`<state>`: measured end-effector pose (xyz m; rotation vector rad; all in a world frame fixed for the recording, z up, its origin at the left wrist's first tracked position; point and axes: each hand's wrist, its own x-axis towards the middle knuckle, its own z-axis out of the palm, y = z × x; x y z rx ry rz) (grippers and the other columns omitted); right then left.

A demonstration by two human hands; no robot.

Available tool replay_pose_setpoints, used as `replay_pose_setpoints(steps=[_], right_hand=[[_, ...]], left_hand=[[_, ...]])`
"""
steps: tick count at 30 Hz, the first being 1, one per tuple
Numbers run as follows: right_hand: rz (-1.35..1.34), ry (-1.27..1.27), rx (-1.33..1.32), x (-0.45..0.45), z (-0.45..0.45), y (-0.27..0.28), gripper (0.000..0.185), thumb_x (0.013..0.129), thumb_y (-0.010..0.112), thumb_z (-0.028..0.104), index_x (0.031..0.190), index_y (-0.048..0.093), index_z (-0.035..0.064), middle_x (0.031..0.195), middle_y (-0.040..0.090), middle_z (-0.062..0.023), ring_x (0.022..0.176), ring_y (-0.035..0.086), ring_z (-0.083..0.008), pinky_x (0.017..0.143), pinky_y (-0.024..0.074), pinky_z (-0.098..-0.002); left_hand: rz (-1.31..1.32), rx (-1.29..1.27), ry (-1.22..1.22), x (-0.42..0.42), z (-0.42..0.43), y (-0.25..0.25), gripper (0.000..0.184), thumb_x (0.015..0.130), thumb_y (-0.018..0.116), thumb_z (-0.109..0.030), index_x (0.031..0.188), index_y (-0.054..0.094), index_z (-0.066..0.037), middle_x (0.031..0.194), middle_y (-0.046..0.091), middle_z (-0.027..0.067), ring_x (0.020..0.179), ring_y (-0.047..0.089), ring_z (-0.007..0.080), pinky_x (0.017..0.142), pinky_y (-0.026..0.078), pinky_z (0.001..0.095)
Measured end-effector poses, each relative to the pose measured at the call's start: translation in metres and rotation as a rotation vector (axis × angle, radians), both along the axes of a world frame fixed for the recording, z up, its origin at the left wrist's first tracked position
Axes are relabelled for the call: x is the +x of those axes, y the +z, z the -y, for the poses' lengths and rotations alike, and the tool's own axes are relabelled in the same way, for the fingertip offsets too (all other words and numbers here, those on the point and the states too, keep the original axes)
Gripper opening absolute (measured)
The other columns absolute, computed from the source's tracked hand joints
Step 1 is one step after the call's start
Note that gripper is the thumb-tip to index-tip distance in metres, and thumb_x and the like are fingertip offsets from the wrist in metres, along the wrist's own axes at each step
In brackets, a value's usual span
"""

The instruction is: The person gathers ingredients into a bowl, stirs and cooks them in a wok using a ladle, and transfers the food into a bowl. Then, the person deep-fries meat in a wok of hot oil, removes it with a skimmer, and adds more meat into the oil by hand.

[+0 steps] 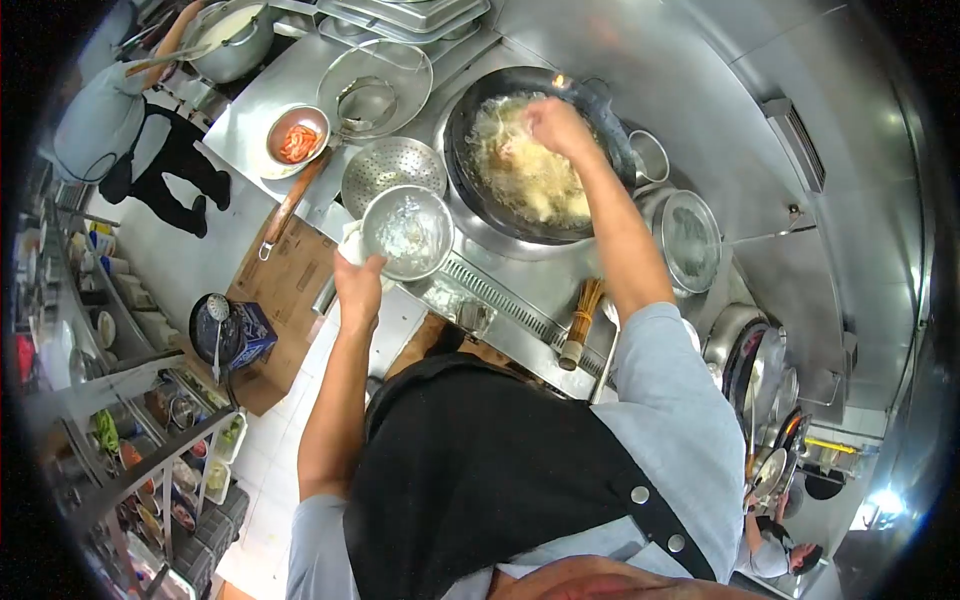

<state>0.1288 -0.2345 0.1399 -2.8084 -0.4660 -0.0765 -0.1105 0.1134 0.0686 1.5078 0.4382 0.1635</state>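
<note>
My left hand [357, 288] grips the near-left rim of a metal bowl [440, 225], with a bit of white cloth [350, 243] by the fingers. Some pale, wet residue shows inside the bowl. Above a large black wok [472, 190] is my right hand [560, 128], its fingers bunched and pointing down; what they hold, if anything, is hidden. Pale yellow food [540, 185] fries in bubbling oil in the wok. Just left of the wok, a perforated metal strainer [385, 170] lies partly behind the bowl.
A wooden-handled pan [290, 205] holds orange-red pieces [299, 143]. Wire sieves [415, 75] lie behind it. A bamboo brush [583, 320] rests on the stove's front edge. A lidded pot [690, 240] stands right. Another person [110, 130] works at a large pot [240, 50] far left.
</note>
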Motion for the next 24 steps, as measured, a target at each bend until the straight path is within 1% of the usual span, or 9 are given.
replay_pose_setpoints(steps=[4,6,7,9,11,14,17,22,24], right_hand=[[0.017,-0.248,0.056,-0.052,-0.02,0.055,0.036,0.09,0.058,0.008,0.12,0.075,0.0191,0.113,0.075,-0.0154,0.1,0.072,-0.0323,0.092,0.0561,-0.043],[0.013,-0.265,0.435,-0.097,-0.033,0.054,0.039,0.092,0.055,0.005,0.123,0.074,0.0183,0.116,0.074,-0.0159,0.102,0.072,-0.0326,0.093,0.0555,-0.0448],[-0.25,-0.203,0.332,-0.122,-0.049,0.056,0.042,0.092,0.053,0.004,0.127,0.072,0.0172,0.116,0.074,-0.0167,0.103,0.072,-0.0317,0.092,0.0554,-0.0435],[-0.191,-0.075,0.165,-0.133,-0.022,-0.002,0.042,0.092,0.057,0.008,0.131,0.07,0.0169,0.116,0.073,-0.0192,0.103,0.071,-0.0344,0.092,0.0556,-0.0397],[0.121,-0.285,0.544,-0.163,0.0,-0.005,0.029,0.091,0.061,0.012,0.115,0.076,0.0124,0.107,0.074,-0.018,0.095,0.072,-0.0343,0.088,0.056,-0.0423],[0.132,-0.565,0.662,-0.204,0.081,0.004,0.018,0.092,0.063,0.019,0.102,0.077,0.0119,0.102,0.075,-0.0149,0.094,0.071,-0.0351,0.085,0.0563,-0.0419],[0.378,-1.01,0.643,-0.223,0.191,-0.028,0.017,0.087,0.064,0.016,0.097,0.076,0.0101,0.099,0.075,-0.0161,0.098,0.071,-0.0355,0.089,0.0559,-0.0439],[0.417,-1.001,0.124,-0.25,0.386,-0.113,0.027,0.087,0.065,0.013,0.112,0.074,0.0115,0.115,0.073,-0.0189,0.105,0.071,-0.0368,0.092,0.0583,-0.0469],[-0.085,-1.168,0.082,-0.253,0.418,-0.086,0.033,0.088,0.062,0.012,0.119,0.071,0.009,0.126,0.068,-0.0224,0.112,0.068,-0.0393,0.098,0.0554,-0.0501]], left_hand=[[-0.019,-0.214,-0.119,0.003,0.009,0.031,0.053,0.081,0.063,0.005,0.133,0.053,0.005,0.124,0.067,0.0144,0.112,0.065,0.0248,0.099,0.05,0.0362],[0.071,-0.234,-0.208,0.013,0.017,0.037,0.052,0.084,0.063,0.003,0.135,0.053,0.005,0.126,0.066,0.0148,0.115,0.063,0.0241,0.103,0.047,0.0371],[0.022,-0.236,-0.213,0.02,0.026,0.028,0.05,0.088,0.063,0.001,0.137,0.054,0.005,0.129,0.065,0.0157,0.118,0.061,0.0245,0.106,0.044,0.0378],[-0.003,-0.293,-0.337,0.025,0.036,0.014,0.05,0.089,0.063,0.0,0.138,0.053,0.005,0.131,0.064,0.016,0.117,0.062,0.0251,0.105,0.045,0.0377],[-0.045,-0.391,-0.422,0.022,0.054,0.019,0.051,0.091,0.063,-0.001,0.139,0.051,0.008,0.133,0.062,0.017,0.115,0.063,0.0268,0.102,0.049,0.0384],[-0.173,-0.474,-0.38,-0.008,0.049,0.03,0.052,0.091,0.062,0.0,0.14,0.049,0.009,0.132,0.062,0.0193,0.113,0.065,0.029,0.092,0.056,0.0404],[-0.235,-0.213,-0.368,-0.038,0.014,0.013,0.055,0.092,0.062,-0.004,0.143,0.047,0.008,0.133,0.061,0.0188,0.115,0.064,0.029,0.094,0.055,0.0412],[-0.467,-0.13,-0.222,-0.105,0.0,0.04,0.061,0.09,0.059,-0.013,0.146,0.043,0.005,0.131,0.061,0.0189,0.115,0.064,0.0329,0.096,0.052,0.0443],[-0.523,0.046,-0.274,-0.121,0.004,0.055,0.062,0.089,0.06,-0.016,0.144,0.044,0.007,0.13,0.061,0.0188,0.112,0.064,0.0342,0.097,0.051,0.0451]])
